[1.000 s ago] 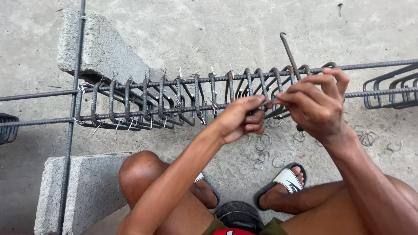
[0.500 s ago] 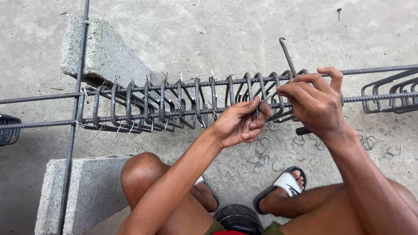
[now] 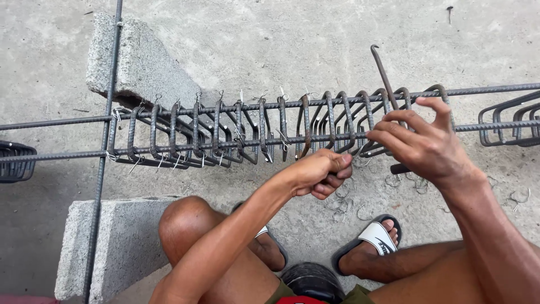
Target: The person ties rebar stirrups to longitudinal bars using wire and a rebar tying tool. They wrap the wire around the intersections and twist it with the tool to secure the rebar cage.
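The left hand (image 3: 322, 173) sits just below the centre of the frame, curled into a loose fist with the fingers folded under and the thumb pressed on top; it seems to pinch a thin tie wire (image 3: 356, 151) that runs up toward the bars, though the wire is too fine to be sure of the grip. The right hand (image 3: 423, 145), right of centre, is half open — its fingers are spread and bent, the fingertips (image 3: 376, 135) resting on the lower long rebar (image 3: 236, 144) where the rusty stirrups (image 3: 337, 125) crowd together. Behind those fingers a hooked steel tying tool (image 3: 383, 73) stands tilted, its bent tip toward the top of the frame and its lower end showing beneath the hand; whether the hand actually clasps it I cannot tell. The rebar cage (image 3: 214, 132) stretches across the middle of the frame from left to right, its stirrups on the left already bound with small wire twists. It rests on a concrete block (image 3: 135, 67) in the upper left, and a second concrete block (image 3: 107, 247) lies in the lower left. Loose wire loops (image 3: 343, 208) are scattered on the concrete floor (image 3: 281, 39) below the hands — near a white sandal (image 3: 376, 235) on the person's foot at lower centre.
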